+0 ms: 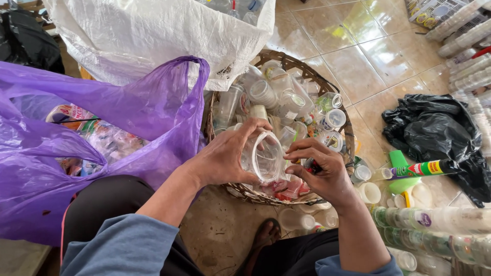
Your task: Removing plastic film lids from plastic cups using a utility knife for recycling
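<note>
My left hand (225, 156) grips a clear plastic cup (263, 156), held on its side with the mouth turned toward my right hand. My right hand (322, 171) is curled at the cup's rim, fingers pinched, with a small dark and red object partly hidden in them. Both hands hover over a round woven basket (307, 69) filled with several clear plastic cups and lids (286, 102).
A large purple plastic bag (102, 117) of wrappers lies at my left. A white woven sack (163, 36) stands behind the basket. A black bag (440, 135), a green spray can (422, 168) and stacked cups (434, 220) lie at right on the tiled floor.
</note>
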